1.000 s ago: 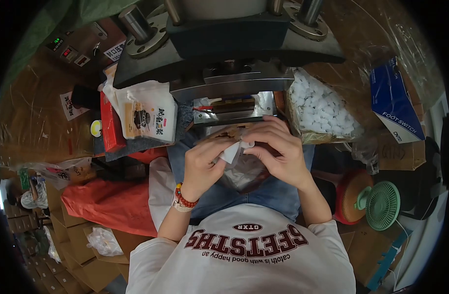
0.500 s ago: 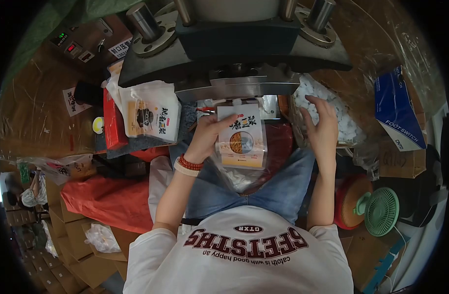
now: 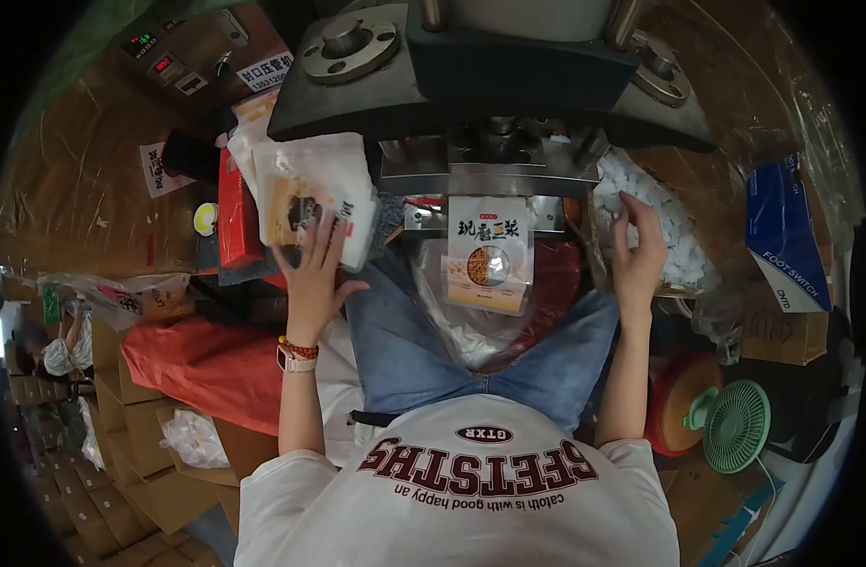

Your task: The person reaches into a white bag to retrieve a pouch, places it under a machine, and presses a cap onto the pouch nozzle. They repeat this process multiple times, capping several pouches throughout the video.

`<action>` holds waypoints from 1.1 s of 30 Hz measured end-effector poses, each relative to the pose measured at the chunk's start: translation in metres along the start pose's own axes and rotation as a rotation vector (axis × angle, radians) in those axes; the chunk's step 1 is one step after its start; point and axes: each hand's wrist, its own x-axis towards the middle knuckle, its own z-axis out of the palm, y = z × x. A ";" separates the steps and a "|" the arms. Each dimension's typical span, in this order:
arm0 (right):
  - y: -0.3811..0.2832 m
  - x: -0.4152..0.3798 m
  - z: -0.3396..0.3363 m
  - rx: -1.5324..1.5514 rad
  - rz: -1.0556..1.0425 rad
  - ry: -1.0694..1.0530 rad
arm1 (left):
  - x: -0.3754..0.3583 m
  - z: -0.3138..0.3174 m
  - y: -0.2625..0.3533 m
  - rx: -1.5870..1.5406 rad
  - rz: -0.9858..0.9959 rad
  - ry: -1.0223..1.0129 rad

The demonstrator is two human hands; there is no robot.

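A printed pouch (image 3: 489,255) hangs from the metal jaw of the press (image 3: 494,180), with neither of my hands on it. My left hand (image 3: 315,274) is open, its fingers spread over the lower part of a stack of similar pouches (image 3: 324,165) at the left. My right hand (image 3: 639,250) is at the near edge of a container of small white plastic pieces (image 3: 669,231). Its thumb and fingers are drawn together in a pinch; whatever is between them is too small to make out.
A red box (image 3: 237,208) stands beside the pouch stack. Far left is a control box with lit digits (image 3: 163,64). On the right are a blue foot-switch box (image 3: 787,231) and a green fan (image 3: 737,425). A plastic-lined red container (image 3: 556,274) sits between the knees.
My left hand has let go of the pouch, which now hangs at the press jaw, and has moved left to the stack. My right hand's fingers have closed together. The view has shifted slightly.
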 end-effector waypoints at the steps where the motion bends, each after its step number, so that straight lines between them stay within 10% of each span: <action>1: -0.012 0.002 -0.005 0.068 -0.038 0.127 | -0.006 0.002 -0.005 -0.130 0.110 -0.125; 9: -0.121 -0.025 -0.001 0.435 -0.403 -0.075 | -0.003 -0.034 0.032 -0.561 0.001 0.189; 16: -0.125 -0.019 0.004 0.456 -0.692 -0.248 | 0.006 -0.072 0.075 -0.891 0.277 0.166; 20: -0.115 -0.020 0.000 0.606 -0.374 -0.310 | 0.009 -0.060 0.093 -1.187 0.190 -0.100; 22: -0.101 -0.020 0.010 0.547 -0.121 -0.419 | 0.011 -0.023 0.107 -1.492 -0.225 -0.554; 30: -0.050 0.006 -0.023 0.256 0.034 -0.164 | 0.059 0.009 0.128 -1.984 -0.548 -0.653; 33: -0.010 0.003 -0.010 -0.302 0.061 -0.179 | 0.076 0.018 0.124 -2.099 -0.587 -0.671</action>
